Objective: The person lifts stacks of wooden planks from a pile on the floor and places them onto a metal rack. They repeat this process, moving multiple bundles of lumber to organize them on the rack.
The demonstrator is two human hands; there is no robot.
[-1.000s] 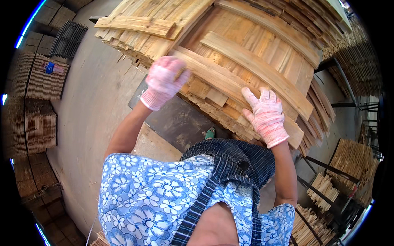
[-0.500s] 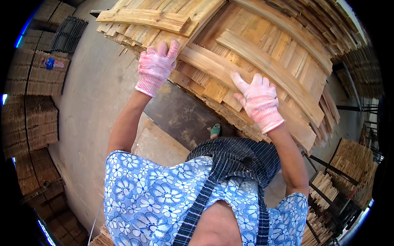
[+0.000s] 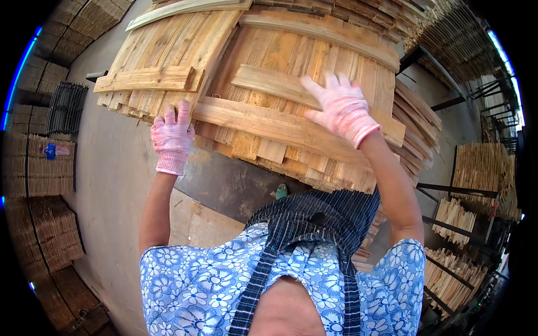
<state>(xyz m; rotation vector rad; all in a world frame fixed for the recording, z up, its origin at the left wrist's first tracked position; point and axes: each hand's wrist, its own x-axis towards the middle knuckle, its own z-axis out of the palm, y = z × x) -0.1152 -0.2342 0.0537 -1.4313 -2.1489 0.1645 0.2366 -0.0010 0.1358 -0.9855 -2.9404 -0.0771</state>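
Observation:
Both my hands wear white-and-pink knitted gloves. At the near edge of the wood stack, my left hand (image 3: 172,137) has its fingers stretched out beside the left end of a near crosswise plank (image 3: 263,124). My right hand (image 3: 343,109), a little blurred, is spread over a middle crosswise plank (image 3: 263,82); whether it touches the wood I cannot tell. Beneath these planks lies a layer of narrow boards (image 3: 291,50) set side by side. A third crosswise plank (image 3: 319,36) lies farther back. My right forearm hides part of the near plank.
A second board pile (image 3: 179,47) adjoins on the left, with a short plank (image 3: 145,78) across it. Bundled wood stacks (image 3: 50,165) line the left side. Loose slats (image 3: 412,120) lie right of the pile, and dark metal racks (image 3: 459,190) hold more wood there.
My right hand has moved from the near plank to the middle one. My left hand stays by the near plank's left end. The whole view has shifted, showing more of the pile's far side.

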